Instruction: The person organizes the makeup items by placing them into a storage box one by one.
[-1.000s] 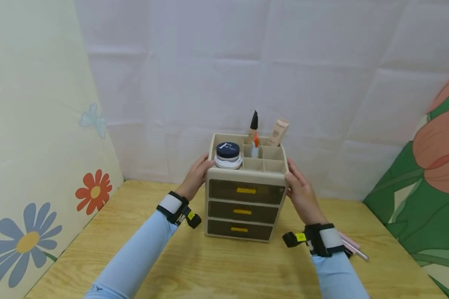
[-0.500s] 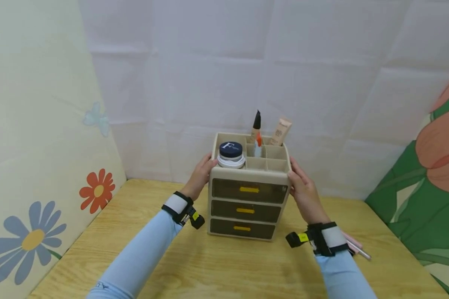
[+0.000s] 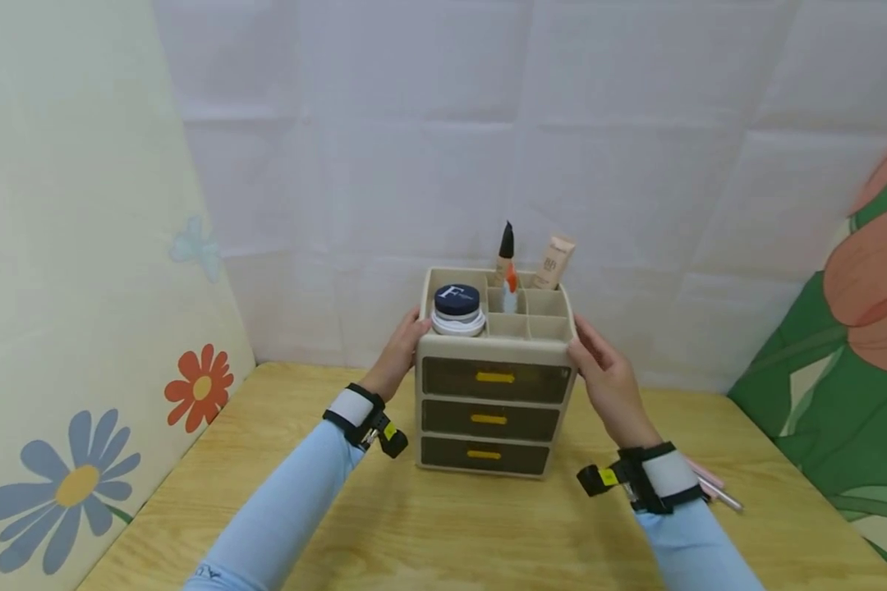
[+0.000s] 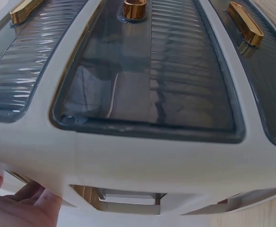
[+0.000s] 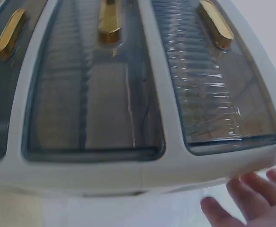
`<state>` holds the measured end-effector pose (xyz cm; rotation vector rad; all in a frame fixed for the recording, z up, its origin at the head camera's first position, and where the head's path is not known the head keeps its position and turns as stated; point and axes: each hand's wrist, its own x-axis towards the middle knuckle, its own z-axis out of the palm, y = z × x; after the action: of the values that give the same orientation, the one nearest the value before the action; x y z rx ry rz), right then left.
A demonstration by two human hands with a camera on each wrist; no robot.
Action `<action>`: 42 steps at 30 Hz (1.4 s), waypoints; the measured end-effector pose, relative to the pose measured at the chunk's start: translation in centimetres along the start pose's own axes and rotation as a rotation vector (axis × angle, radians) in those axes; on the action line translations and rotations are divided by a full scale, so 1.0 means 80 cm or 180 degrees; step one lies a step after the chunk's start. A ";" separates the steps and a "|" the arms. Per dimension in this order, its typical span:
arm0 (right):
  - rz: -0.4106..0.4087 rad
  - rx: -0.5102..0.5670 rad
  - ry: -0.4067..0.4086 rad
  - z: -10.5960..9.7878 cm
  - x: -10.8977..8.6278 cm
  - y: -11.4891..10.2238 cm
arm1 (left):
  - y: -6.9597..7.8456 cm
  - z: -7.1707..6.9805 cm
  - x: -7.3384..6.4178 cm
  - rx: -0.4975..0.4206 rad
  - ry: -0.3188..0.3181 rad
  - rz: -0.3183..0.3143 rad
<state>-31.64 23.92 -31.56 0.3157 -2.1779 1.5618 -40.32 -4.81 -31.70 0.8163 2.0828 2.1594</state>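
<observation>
A beige makeup organizer [image 3: 494, 349] with three dark drawers and yellow handles stands upright on the wooden table. Its left side is held near the top by my left hand [image 3: 396, 357], thumb at the front upper edge. At the opposite upper corner, my right hand [image 3: 611, 386] holds the right side. Several fingers [image 5: 251, 198] of it show beside the organizer's edge in the right wrist view. A navy-lidded jar [image 3: 457, 301] sits on a white round case [image 3: 458, 322] in the left compartment. Among the smaller compartments stand a black-capped bottle [image 3: 506, 254], an orange-and-pale item [image 3: 510, 289] and a BB cream tube [image 3: 553, 263].
Pink and silver slim sticks [image 3: 719, 488] lie on the table [image 3: 473, 533] behind my right wrist. A white cloth [image 3: 377, 180] hangs behind the organizer. Flower-printed panels border the left [image 3: 59, 328] and right [image 3: 843, 394] sides.
The head view has shifted slightly. Both hands stay at the organizer's sides, and the organizer and its contents look unchanged.
</observation>
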 end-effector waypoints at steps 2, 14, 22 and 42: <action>-0.0160 -0.0255 0.0162 0.002 -0.005 0.000 | -0.001 -0.001 -0.001 0.0014 -0.0016 0.0000; -0.3098 -0.1993 0.1067 0.040 -0.041 -0.009 | -0.002 -0.008 -0.001 0.0061 -0.0126 0.0068; -0.3492 -0.2485 0.0436 0.077 -0.059 0.013 | -0.002 -0.009 -0.003 0.0109 -0.0087 0.0052; -0.3339 -0.3134 0.0148 0.102 -0.054 0.062 | -0.008 -0.006 0.004 0.0054 -0.0102 0.0114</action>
<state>-31.74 17.64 -39.92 0.8520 -1.8997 -0.0808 -41.00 -5.08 -32.15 0.8907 2.0902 2.1341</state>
